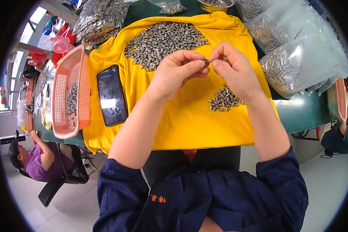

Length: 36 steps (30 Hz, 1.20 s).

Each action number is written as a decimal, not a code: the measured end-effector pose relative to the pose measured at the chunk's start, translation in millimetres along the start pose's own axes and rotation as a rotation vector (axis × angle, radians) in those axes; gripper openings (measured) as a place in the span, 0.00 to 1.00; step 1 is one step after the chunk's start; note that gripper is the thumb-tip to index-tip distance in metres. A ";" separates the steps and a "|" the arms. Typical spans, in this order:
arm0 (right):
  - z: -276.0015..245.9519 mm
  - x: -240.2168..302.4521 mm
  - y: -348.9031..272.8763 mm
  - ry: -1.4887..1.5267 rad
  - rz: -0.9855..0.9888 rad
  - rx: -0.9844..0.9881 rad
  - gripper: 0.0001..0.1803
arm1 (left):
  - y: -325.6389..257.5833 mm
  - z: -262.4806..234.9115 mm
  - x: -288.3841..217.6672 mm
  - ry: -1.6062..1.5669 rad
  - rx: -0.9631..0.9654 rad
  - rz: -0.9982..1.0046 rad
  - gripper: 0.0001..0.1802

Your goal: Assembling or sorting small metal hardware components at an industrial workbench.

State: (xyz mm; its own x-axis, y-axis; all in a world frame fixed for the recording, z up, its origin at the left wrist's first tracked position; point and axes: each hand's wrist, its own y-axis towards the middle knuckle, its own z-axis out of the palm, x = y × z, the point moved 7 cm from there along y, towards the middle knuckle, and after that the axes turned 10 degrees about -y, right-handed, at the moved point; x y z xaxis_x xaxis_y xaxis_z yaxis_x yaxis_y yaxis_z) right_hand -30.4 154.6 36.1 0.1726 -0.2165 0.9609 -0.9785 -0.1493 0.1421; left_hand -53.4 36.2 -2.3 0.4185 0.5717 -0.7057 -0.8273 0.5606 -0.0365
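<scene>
- You have a small metal piece [207, 62] up between your two hands, over the yellow cloth [181, 127].
- Your left hand [178, 73] has its grip pinched on the piece, thumb and finger close together.
- Your right hand [234, 69] has its grip pinched at the other side of it. Your fingers hide a lot, so I cannot tell if it is one piece or two put together.
- The big pile [162, 42] of loose metal pieces sits on the cloth, past your left hand. It looks like a lot is left there.
- The small pile [223, 100] sits on the cloth too, just below your right hand and partly behind it. It is much smaller than the big one.
- More pieces [72, 98] lie in the pink basket [83, 85] on your left, beside the black phone [111, 96].
- I think you are only part of the way along. The piece in your hands is not done with yet. I cannot tell which pile is finished, because the pieces are too small to see well.
- Full clear bags [284, 69] of metal bits lie on the green surface [301, 112] to your right.
</scene>
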 end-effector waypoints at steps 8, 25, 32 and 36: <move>2.6 20.3 -5.5 -0.448 -0.143 -0.068 0.02 | -0.3 -2.7 -4.3 0.162 -0.048 0.064 0.05; -29.3 -10.9 4.9 -0.116 0.024 -0.229 0.05 | -8.2 38.2 17.9 0.952 0.191 0.027 0.09; -26.3 -8.7 5.3 -0.075 0.044 -0.194 0.05 | 13.4 4.8 -41.7 1.449 -0.030 0.310 0.08; -22.7 -1.3 3.5 -0.081 -0.011 -0.196 0.04 | 22.9 -4.7 -42.0 1.881 0.013 0.207 0.08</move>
State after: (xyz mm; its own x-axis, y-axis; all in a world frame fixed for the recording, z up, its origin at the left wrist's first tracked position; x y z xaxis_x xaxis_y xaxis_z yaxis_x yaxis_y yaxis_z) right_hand -36.6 176.2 40.7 0.1839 -0.2941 0.9379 -0.9784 0.0368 0.2034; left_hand -91.7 22.2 23.2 -0.5783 -0.6821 -0.4475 -0.7980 0.5870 0.1365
